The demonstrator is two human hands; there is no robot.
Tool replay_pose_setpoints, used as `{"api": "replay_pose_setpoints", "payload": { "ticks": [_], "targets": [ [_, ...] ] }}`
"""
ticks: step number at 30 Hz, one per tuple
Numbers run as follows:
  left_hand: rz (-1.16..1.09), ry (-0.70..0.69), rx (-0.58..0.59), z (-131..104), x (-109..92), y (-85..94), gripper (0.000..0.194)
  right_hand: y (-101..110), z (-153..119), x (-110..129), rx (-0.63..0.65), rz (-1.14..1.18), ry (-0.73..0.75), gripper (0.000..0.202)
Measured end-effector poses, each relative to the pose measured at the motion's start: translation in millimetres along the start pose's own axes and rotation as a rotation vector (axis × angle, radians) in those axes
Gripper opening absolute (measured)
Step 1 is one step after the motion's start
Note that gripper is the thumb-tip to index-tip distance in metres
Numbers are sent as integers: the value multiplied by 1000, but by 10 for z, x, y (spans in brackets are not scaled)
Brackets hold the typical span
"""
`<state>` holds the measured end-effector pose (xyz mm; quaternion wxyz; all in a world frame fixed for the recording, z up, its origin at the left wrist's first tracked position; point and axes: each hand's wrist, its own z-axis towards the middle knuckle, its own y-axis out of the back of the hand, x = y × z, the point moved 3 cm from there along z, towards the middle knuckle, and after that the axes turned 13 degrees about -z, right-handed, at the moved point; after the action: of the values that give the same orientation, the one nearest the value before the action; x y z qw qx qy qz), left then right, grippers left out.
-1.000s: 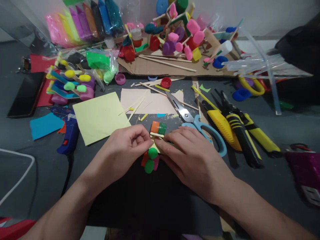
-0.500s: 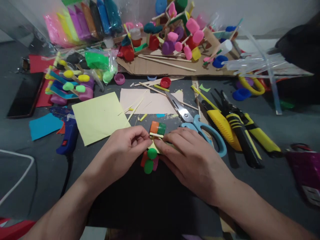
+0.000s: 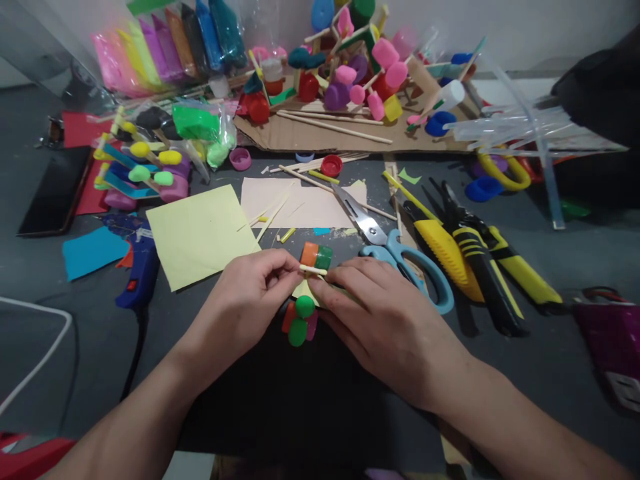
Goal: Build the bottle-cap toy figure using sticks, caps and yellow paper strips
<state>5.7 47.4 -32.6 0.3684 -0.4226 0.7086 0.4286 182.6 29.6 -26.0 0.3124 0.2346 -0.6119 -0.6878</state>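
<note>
Between my hands is a small craft model with orange and green bottle caps (image 3: 317,254) at its far end. A short pale stick (image 3: 314,269) lies across it, and a piece of yellow paper (image 3: 301,291) covers its middle. Two round green clay pieces (image 3: 304,307) sit at the near end, above red and pink parts. My left hand (image 3: 260,293) is closed in a pinch at the left end of the stick. My right hand (image 3: 375,307) is closed about the model's right side, fingertips against the yellow paper and near the stick's right end; its grip is partly hidden.
Light-blue scissors (image 3: 395,257), a yellow utility knife (image 3: 445,257) and pliers (image 3: 487,280) lie to the right. On the left are a yellow paper sheet (image 3: 203,237), a blue glue gun (image 3: 139,267) and a phone (image 3: 55,190). Finished-looking models stand on cardboard (image 3: 320,137) behind.
The left fingertips have moved slightly up towards the stick's left end. The stick appears slightly tilted compared with before. My right hand has hardly moved.
</note>
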Motion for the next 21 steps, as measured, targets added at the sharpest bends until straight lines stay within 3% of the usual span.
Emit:
{"api": "replay_pose_setpoints", "payload": {
  "ticks": [7,21],
  "targets": [
    [134,-26,-79,-40,-64,1,16,-8,-10,2,8,-2,-6,23],
    [182,-2,-5,-36,-47,1,21,-1,-11,8,-5,14,-1,24]
  ]
}}
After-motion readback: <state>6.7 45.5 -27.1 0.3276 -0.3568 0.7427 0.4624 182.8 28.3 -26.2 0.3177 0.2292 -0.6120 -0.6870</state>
